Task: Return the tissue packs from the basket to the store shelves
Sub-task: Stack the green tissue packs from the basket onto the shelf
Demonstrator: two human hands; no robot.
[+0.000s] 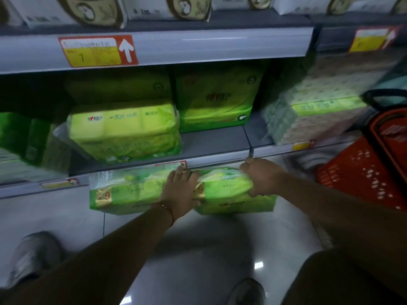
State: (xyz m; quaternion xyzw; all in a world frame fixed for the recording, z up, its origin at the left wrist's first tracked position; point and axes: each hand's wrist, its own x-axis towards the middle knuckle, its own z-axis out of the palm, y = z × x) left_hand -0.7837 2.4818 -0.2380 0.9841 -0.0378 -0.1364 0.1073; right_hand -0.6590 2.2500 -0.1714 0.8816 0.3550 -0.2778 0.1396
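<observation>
Two green tissue packs sit side by side just below the middle shelf's front edge [215,158]. My left hand [179,190] lies flat across the seam between the left pack [123,190] and the right pack [229,194]. My right hand [263,176] grips the top right end of the right pack. The red basket [361,172] stands at the right, its black handle up; its inside is not visible.
More green tissue packs [125,130] and a taller green pack [215,100] fill the middle shelf, with a white patterned pack [312,115] to the right. White packs line the top shelf [154,47]. A bare shelf gap [211,139] lies in front of the taller pack. My shoes rest on the glossy floor.
</observation>
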